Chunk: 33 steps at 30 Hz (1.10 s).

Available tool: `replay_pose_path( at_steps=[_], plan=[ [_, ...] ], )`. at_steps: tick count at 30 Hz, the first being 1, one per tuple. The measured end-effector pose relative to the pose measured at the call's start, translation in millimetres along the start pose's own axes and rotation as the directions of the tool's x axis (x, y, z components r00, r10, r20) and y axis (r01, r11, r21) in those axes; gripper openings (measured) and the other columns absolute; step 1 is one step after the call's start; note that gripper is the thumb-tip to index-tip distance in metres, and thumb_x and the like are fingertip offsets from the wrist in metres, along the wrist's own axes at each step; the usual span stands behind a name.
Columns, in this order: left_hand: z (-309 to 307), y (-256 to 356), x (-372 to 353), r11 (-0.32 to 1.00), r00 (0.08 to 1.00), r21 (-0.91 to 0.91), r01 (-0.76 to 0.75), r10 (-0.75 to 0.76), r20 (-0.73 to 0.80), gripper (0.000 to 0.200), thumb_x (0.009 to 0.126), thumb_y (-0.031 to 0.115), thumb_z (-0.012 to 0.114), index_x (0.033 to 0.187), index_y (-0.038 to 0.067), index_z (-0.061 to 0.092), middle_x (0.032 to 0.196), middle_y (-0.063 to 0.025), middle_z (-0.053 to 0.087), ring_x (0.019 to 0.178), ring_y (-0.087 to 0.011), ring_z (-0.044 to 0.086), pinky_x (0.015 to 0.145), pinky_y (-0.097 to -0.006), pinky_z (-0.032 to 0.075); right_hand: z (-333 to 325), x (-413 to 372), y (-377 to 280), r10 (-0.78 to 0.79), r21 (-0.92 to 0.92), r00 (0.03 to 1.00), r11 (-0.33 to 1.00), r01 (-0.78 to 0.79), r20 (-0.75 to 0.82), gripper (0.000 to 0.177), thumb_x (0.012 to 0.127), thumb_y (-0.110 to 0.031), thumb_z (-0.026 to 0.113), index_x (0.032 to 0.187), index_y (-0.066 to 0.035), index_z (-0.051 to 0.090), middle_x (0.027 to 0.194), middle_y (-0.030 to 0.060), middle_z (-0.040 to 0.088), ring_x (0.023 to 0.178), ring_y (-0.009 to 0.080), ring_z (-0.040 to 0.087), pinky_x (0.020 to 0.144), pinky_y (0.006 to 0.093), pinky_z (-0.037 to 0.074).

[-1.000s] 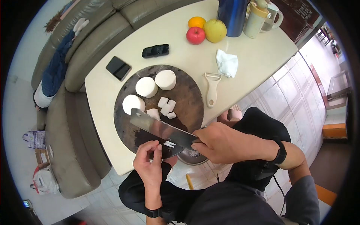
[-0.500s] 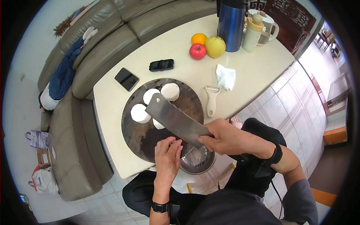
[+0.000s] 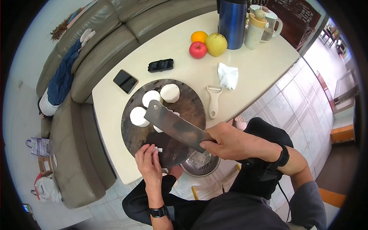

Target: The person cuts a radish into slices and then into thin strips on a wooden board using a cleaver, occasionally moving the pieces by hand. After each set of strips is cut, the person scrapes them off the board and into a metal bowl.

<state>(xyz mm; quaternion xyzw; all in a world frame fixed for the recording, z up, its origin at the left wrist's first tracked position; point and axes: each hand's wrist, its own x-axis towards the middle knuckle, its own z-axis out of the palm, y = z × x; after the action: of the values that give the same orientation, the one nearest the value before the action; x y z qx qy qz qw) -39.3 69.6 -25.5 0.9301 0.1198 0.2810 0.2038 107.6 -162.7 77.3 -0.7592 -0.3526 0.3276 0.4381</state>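
Note:
My right hand (image 3: 226, 142) is closed around the handle of a cleaver (image 3: 174, 124), its broad blade slanting over the round chopping board (image 3: 193, 109). At the board's lower left edge, my left hand (image 3: 150, 166) pinches a small white radish piece (image 3: 158, 150), partly hidden by the fingers. Thick white radish chunks stand on the board, among them one at the left (image 3: 139, 117) and one at the back (image 3: 170, 93). Another chunk is partly covered by the blade. Below the board's right side, a metal bowl (image 3: 199, 175) contains fine white shreds (image 3: 200, 159).
A peeler (image 3: 213, 104) and a crumpled white tissue (image 3: 228, 76) lie right of the board. Behind it are a phone (image 3: 125, 81), a black object (image 3: 160, 65), an apple (image 3: 197, 50) and a blue flask (image 3: 232, 27). Someone lies on the sofa (image 3: 80, 142).
My left hand has moved left, from beside the bowl to the board's lower left edge, where the small white piece now shows. The cleaver stays over the board, nearly still.

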Motion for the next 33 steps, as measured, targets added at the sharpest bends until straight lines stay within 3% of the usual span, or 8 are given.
replay_pose_path(
  at_steps=[8, 11, 13, 16, 21, 24, 26, 33],
  plan=[
    [-3, -7, 4, 0.996, 0.992, 0.021, 0.092, -0.09, -0.087, 0.013, 0.084, -0.002, 0.064, 0.097, -0.001, 0.067, 0.094, -0.015, 0.066, 0.09, -0.031, 0.062, 0.082, -0.0375, 0.049, -5, -3, -6, 0.042, 0.03, 0.999, 0.999, -0.042, -0.004, 0.026, 0.089, -0.016, 0.056, 0.089, 0.01, 0.059, 0.071, 0.0294, 0.057, 0.065, 0.0408, 0.055, 0.062, 0.0434, 0.045],
    [0, -10, 6, 0.988, 0.984, -0.08, 0.13, -0.139, -0.116, 0.014, 0.084, -0.005, 0.063, 0.097, -0.002, 0.067, 0.091, -0.0152, 0.066, 0.088, -0.0294, 0.063, 0.08, -0.036, 0.05, -10, -3, -7, 0.016, 0.056, 1.0, 0.998, -0.016, -0.006, 0.025, 0.089, -0.016, 0.056, 0.091, 0.008, 0.06, 0.067, 0.026, 0.056, 0.061, 0.0333, 0.055, 0.06, 0.0402, 0.044],
    [2, -13, 6, 0.989, 0.983, -0.08, 0.121, -0.13, -0.129, 0.015, 0.083, -0.005, 0.062, 0.098, -0.002, 0.066, 0.093, -0.0156, 0.066, 0.088, -0.0303, 0.063, 0.079, -0.0366, 0.05, -14, -2, -5, 0.121, 0.039, 0.993, 0.992, -0.121, 0.003, 0.024, 0.09, -0.015, 0.055, 0.091, 0.008, 0.06, 0.064, 0.0225, 0.055, 0.057, 0.0263, 0.053, 0.057, 0.0381, 0.043],
    [8, -17, 9, 0.992, 0.976, -0.06, 0.108, -0.118, -0.183, 0.017, 0.083, -0.006, 0.062, 0.098, -0.002, 0.066, 0.095, -0.0162, 0.065, 0.088, -0.0314, 0.062, 0.078, -0.0371, 0.05, -17, -4, -7, 0.229, 0.139, 0.973, 0.964, -0.225, -0.016, 0.023, 0.09, -0.014, 0.055, 0.09, 0.008, 0.059, 0.063, 0.0205, 0.054, 0.056, 0.0238, 0.053, 0.054, 0.0384, 0.043],
    [6, -18, 10, 0.977, 0.938, -0.134, 0.163, -0.196, -0.285, 0.017, 0.083, -0.004, 0.064, 0.099, -0.002, 0.067, 0.096, -0.0164, 0.065, 0.088, -0.0327, 0.062, 0.079, -0.038, 0.05, -13, -5, 0, 0.179, 0.101, 0.982, 0.98, -0.172, -0.067, 0.023, 0.09, -0.014, 0.056, 0.089, 0.009, 0.059, 0.064, 0.0223, 0.055, 0.055, 0.0282, 0.053, 0.054, 0.0396, 0.043],
    [-8, -7, 13, 0.979, 0.965, -0.13, 0.156, -0.179, -0.194, 0.018, 0.081, 0.0, 0.067, 0.1, 0.0, 0.069, 0.101, -0.0146, 0.064, 0.095, -0.033, 0.06, 0.083, -0.04, 0.048, -9, -5, 4, 0.098, 0.034, 0.992, 0.995, -0.095, -0.082, 0.024, 0.09, -0.015, 0.057, 0.089, 0.009, 0.058, 0.065, 0.0235, 0.056, 0.057, 0.0309, 0.053, 0.056, 0.0398, 0.043],
    [-21, 9, 19, 0.991, 0.993, 0.104, -0.084, 0.074, 0.094, 0.024, 0.077, 0.0, 0.069, 0.1, 0.001, 0.068, 0.107, -0.0138, 0.061, 0.103, -0.0318, 0.057, 0.088, -0.0401, 0.044, -8, -4, 2, 0.065, 0.047, 0.995, 0.997, -0.062, -0.081, 0.025, 0.09, -0.015, 0.058, 0.088, 0.009, 0.058, 0.066, 0.0239, 0.057, 0.058, 0.0322, 0.054, 0.058, 0.0399, 0.043],
    [-28, 20, 31, 0.977, 0.959, 0.18, -0.111, 0.058, 0.279, 0.02, 0.073, 0.002, 0.071, 0.093, 0.003, 0.068, 0.113, -0.0116, 0.057, 0.11, -0.0314, 0.051, 0.092, -0.0412, 0.037, -3, -4, 1, -0.003, -0.067, 0.999, 0.998, -0.001, -0.049, 0.025, 0.089, -0.016, 0.058, 0.084, 0.009, 0.058, 0.07, 0.0271, 0.059, 0.067, 0.0419, 0.058, 0.063, 0.044, 0.045]
  ],
)
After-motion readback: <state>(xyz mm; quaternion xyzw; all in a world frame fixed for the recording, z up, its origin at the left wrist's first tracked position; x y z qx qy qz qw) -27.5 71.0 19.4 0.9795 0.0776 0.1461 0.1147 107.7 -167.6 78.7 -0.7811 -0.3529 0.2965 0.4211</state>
